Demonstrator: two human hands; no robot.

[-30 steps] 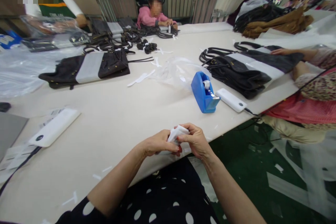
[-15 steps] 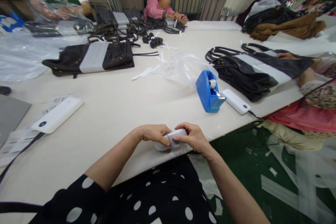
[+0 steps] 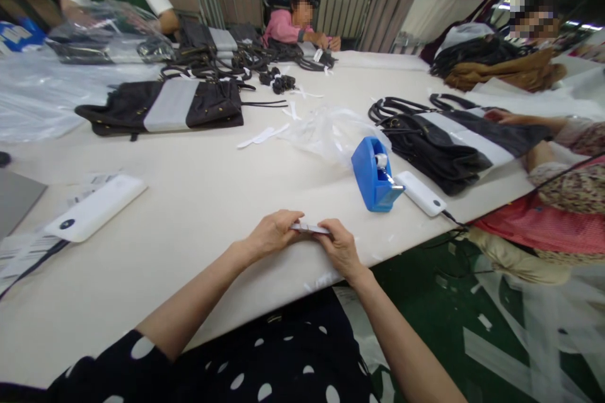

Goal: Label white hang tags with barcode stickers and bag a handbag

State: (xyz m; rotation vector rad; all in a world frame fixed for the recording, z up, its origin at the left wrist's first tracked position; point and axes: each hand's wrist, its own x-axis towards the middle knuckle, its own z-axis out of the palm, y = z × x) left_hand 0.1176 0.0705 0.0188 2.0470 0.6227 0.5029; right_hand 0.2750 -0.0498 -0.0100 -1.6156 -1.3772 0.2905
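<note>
Between both hands is a thin white bundle of what look like paper tags (image 3: 310,227), seen nearly edge-on, with a narrow band around its middle. My left hand (image 3: 275,234) pinches its left end, and my right hand (image 3: 341,250) grips the right end between thumb and fingers. The bundle is held just above the white table (image 3: 212,201), near its front edge. Past my right hand stands a blue tape dispenser (image 3: 366,170). What is printed on the bundle cannot be made out.
White handheld devices with cords lie left (image 3: 101,208) and right (image 3: 418,194). Dark handbags wrapped in pale bands rest at left (image 3: 215,107) and right (image 3: 420,145). Crumpled clear plastic (image 3: 326,132) lies mid-table. Co-workers sit or stand around; one person's hand (image 3: 508,116) touches the right bag.
Both hands have moved slightly up and away from the table edge with the bundle. It has turned from showing its broad face to nearly edge-on.
</note>
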